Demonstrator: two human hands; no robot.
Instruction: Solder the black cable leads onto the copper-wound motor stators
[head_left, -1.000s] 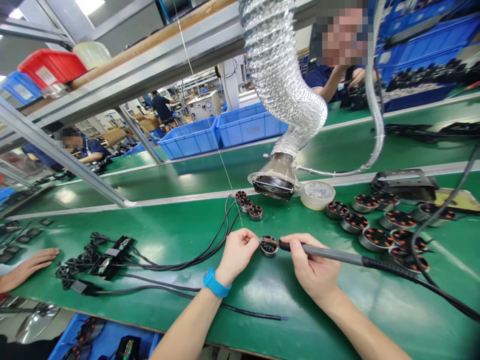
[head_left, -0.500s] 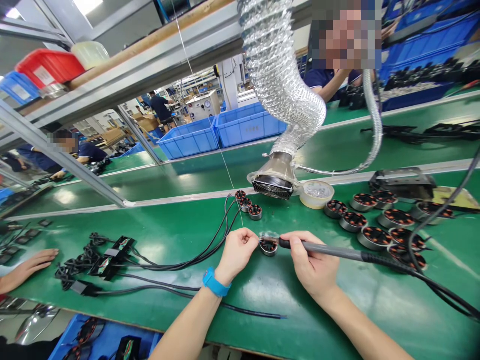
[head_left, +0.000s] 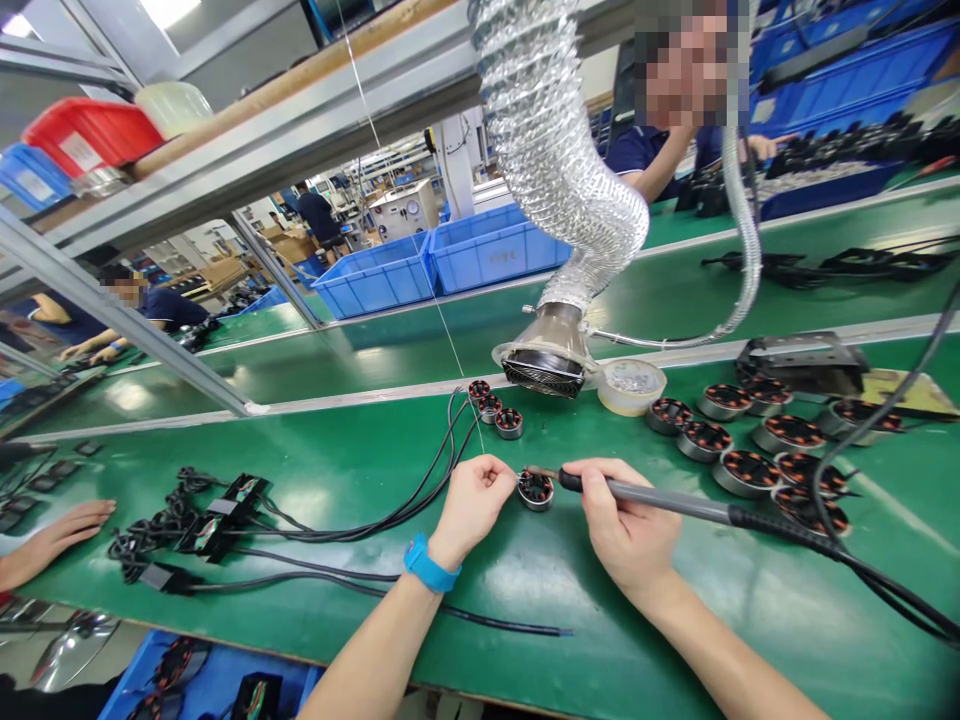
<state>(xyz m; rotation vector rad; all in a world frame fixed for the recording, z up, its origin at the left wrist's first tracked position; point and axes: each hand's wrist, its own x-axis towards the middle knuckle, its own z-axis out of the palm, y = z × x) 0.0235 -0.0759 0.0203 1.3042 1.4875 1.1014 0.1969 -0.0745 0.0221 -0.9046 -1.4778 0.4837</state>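
My right hand (head_left: pixel 626 520) grips the handle of a soldering iron (head_left: pixel 667 500) like a pen. Its tip reaches left to the top edge of a small round motor stator (head_left: pixel 535 490) with dark and copper-coloured windings, which lies on the green bench. Close on the stator's left, my left hand (head_left: pixel 480 500), with a blue wristband, pinches the thin solder wire (head_left: pixel 452 340) that hangs down from above. The wire's end at the stator is too small to make out. Black cables (head_left: pixel 360 530) lie left of and behind this wrist.
Several stators (head_left: pixel 750 470) stand at the right, near a round tub (head_left: pixel 631 387) and a metal stand (head_left: pixel 806 368). A fume extractor hood (head_left: pixel 547 355) hangs over the bench. Smaller stators (head_left: pixel 508 423) sit behind my left hand. At the far left rests another person's hand (head_left: pixel 79 525).
The whitish haze over the stator has thinned, and the iron's tip shows more plainly, slightly higher. My hands stay nearly in place; the whole view has shifted a little.
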